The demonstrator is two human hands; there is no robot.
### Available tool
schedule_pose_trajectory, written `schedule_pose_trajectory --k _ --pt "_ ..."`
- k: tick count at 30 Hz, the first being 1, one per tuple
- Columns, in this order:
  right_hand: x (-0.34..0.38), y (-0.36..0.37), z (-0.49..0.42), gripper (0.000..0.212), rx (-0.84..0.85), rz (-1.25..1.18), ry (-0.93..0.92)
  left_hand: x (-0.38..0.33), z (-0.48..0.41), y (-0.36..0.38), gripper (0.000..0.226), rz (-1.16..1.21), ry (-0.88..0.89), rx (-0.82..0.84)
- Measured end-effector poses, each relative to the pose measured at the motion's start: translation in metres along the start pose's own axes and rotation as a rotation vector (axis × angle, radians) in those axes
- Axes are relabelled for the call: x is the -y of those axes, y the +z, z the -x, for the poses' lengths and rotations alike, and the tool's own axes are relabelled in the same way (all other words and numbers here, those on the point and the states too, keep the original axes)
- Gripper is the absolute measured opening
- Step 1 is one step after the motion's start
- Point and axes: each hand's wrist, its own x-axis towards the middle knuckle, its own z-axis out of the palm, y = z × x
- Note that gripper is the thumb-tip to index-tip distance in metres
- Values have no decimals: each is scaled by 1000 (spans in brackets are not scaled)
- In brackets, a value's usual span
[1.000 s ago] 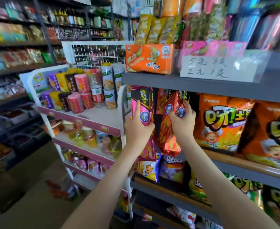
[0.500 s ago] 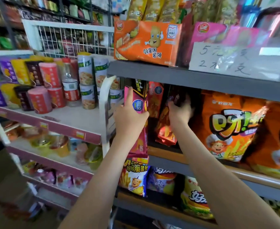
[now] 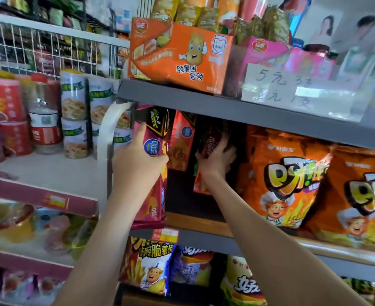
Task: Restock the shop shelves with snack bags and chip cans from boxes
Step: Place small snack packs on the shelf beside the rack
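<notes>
At middle shelf (image 3: pixel 204 221): left hand (image 3: pixel 135 160) clamps pink bag (image 3: pixel 153 184), unshelved; right hand (image 3: pixel 215 160) clamped on red bag (image 3: pixel 208 146), pushing toward 12 o'clock; gap remains.

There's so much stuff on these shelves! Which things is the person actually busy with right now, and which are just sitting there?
In use:
- left hand gripping the pink snack bag
- right hand pushing a dark red snack bag into the grey shelf

Just sitting there:
- orange chip bags
- orange display box above
- stacked cans on the white rack
- handwritten price sign
</notes>
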Motion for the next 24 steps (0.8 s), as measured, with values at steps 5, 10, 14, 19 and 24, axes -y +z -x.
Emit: schedule_pose_trajectory --k 5,10,14,19,24 --pt "-8 -5 4 105 214 136 15 9 -6 5 78 65 14 -14" --pt "-10 -2 6 92 106 94 -82 8 -6 3 73 8 47 1" --pt "-11 -7 5 96 154 168 -46 3 -11 8 70 -108 175 -48" --pt "-12 -16 11 100 147 147 -70 -4 -30 44 75 -60 270 37" --pt "-18 -13 13 97 198 178 -95 12 -44 84 81 -40 395 28"
